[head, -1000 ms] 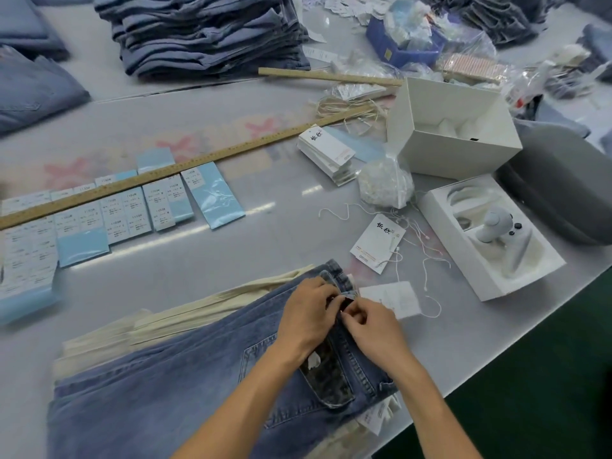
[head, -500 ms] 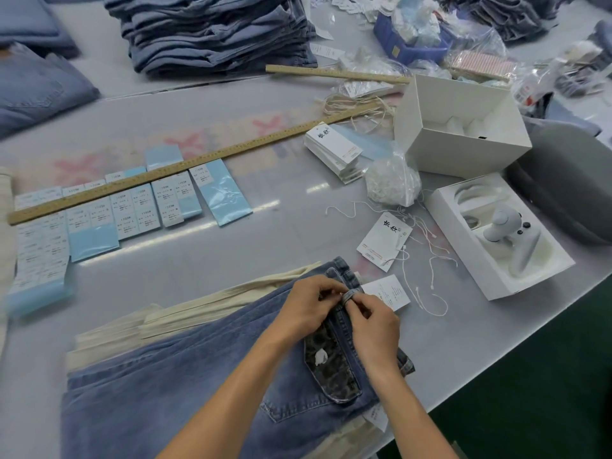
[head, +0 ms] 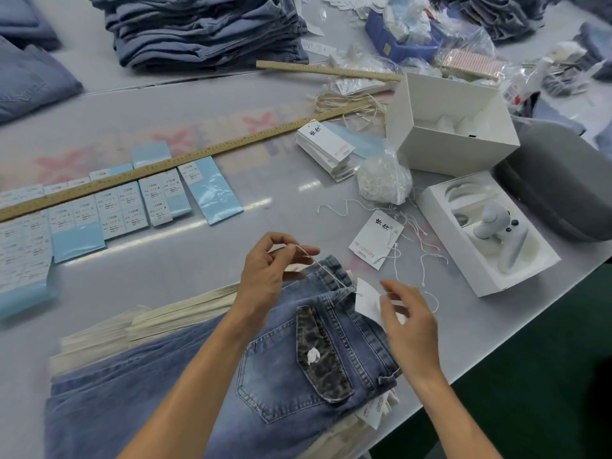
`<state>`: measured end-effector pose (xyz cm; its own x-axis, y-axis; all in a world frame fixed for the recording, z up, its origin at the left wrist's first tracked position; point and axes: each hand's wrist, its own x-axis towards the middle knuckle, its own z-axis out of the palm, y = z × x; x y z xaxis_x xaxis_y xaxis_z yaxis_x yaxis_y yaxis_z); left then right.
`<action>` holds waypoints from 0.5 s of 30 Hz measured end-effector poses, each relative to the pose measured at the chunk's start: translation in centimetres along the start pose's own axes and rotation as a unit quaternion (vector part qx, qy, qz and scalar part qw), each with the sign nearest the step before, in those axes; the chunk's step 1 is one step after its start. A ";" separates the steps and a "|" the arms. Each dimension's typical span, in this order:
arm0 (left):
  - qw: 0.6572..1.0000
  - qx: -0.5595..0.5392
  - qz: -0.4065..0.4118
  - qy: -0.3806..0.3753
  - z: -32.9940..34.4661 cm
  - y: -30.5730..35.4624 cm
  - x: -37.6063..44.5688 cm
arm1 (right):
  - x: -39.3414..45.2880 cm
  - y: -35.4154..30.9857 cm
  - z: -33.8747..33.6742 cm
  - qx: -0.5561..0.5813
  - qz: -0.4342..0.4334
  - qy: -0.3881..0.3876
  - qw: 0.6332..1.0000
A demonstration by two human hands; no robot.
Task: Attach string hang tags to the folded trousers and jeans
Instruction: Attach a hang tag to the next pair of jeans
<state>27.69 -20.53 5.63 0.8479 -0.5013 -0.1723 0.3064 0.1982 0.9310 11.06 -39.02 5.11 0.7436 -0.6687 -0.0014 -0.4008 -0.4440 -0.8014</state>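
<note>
**Grey table, string drawn taut at the waistband**

You work at a smooth pale grey tabletop (head: 185,279) whose near right edge runs diagonally against a dark green floor (head: 546,392). The folded blue denim jeans (head: 185,385) lie at the near side on a stack of cream trousers (head: 159,319), their waistband close to that edge.

Your left hand (head: 268,276) pinches the thin white string (head: 326,271) between thumb and forefinger, above the waistband. The string runs down to the white paper hang tag (head: 366,298) at the belt loop. Your right hand (head: 409,323) hovers over the tag, fingers loosely spread; whether it touches the tag, you cannot tell.

Open table lies left of your hands. A long wooden ruler (head: 172,167) crosses rows of pale blue label sheets (head: 212,193). To the right, loose tags, strings and two open white cardboard boxes (head: 450,127) crowd the surface. Stacked blue jeans (head: 205,28) sit at the far side.
</note>
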 end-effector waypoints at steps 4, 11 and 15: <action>0.999 -0.034 -0.010 0.005 0.4 0.5 -0.2 | -0.1 0.5 1.6 -0.066 -0.033 -0.057 0.996; 0.997 -0.067 -0.015 0.046 1.1 0.9 -0.4 | -1.3 -0.2 2.0 -0.089 -0.079 -0.072 0.990; 0.997 -0.053 -0.017 0.044 1.5 0.9 -0.1 | -1.5 -0.3 0.9 -0.146 -0.121 -0.074 0.979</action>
<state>27.23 -21.51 6.95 0.8696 -0.4348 -0.2340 0.3752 0.2738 0.8856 10.57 -37.39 4.86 0.8966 -0.4382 0.0633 -0.3231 -0.7453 -0.5833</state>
